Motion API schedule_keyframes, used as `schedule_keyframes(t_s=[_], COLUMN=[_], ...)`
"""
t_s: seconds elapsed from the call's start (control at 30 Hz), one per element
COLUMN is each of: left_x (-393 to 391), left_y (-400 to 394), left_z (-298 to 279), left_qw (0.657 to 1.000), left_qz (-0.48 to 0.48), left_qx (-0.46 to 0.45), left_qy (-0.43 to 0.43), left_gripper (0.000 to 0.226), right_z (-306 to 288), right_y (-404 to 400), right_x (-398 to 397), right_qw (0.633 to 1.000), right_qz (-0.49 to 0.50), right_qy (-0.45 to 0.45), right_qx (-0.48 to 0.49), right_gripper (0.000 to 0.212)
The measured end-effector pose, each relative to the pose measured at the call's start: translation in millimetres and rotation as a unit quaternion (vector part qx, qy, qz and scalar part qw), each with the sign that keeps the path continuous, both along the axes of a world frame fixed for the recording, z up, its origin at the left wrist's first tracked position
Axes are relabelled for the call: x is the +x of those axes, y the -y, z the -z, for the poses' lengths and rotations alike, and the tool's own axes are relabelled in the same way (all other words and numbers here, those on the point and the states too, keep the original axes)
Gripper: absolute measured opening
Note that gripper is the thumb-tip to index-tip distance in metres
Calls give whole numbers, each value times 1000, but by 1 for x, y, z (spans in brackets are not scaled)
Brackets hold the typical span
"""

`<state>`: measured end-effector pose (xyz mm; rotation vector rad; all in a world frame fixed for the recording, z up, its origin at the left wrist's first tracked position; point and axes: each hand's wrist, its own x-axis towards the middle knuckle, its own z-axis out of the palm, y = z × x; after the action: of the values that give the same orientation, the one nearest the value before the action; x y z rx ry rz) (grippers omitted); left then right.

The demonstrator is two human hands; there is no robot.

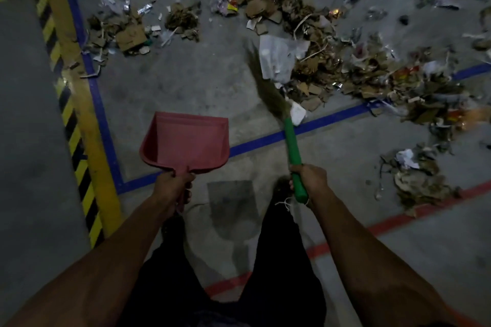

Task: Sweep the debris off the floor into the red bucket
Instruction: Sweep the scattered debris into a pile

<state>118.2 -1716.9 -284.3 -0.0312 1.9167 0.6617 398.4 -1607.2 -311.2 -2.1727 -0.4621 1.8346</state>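
The gathering step is in hand: the right hand [308, 176] is closed on the green broom [292, 141], its bristles blurred against the near edge of the debris [345, 61], while the left hand [171, 188] grips the handle of the empty red dustpan [186, 138], held left of the broom. Next, I judge, the pan should go down on the bare floor [172, 82] between pan and debris, with litter drawn into it. That patch is open room, bounded by blue tape [292, 133]; no bucket is in view.

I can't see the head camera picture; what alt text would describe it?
A person's left hand holds an empty red dustpan and the right hand a green-handled broom. Cardboard and paper debris litters the grey floor ahead.
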Motion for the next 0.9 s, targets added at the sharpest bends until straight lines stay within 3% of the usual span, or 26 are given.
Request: schedule_keyframes(t_s=[0.33, 0.63, 0.9], left_x=[119, 147, 158], left_y=[-105, -158, -166], left_z=[4, 13, 15], left_qw=[1000, 1000, 999], left_qz=[-16, 7, 24], left_qx=[-1, 8, 16], left_qy=[-6, -20, -29], left_gripper=[13, 15, 13], right_z=[2, 13, -3], right_y=[-145, -224, -242], right_x=[99, 156, 176], right_qw=[989, 977, 941], right_qz=[129, 207, 328], right_qy=[-60, -55, -41], right_qx=[-28, -1, 71], right_gripper=[13, 13, 8])
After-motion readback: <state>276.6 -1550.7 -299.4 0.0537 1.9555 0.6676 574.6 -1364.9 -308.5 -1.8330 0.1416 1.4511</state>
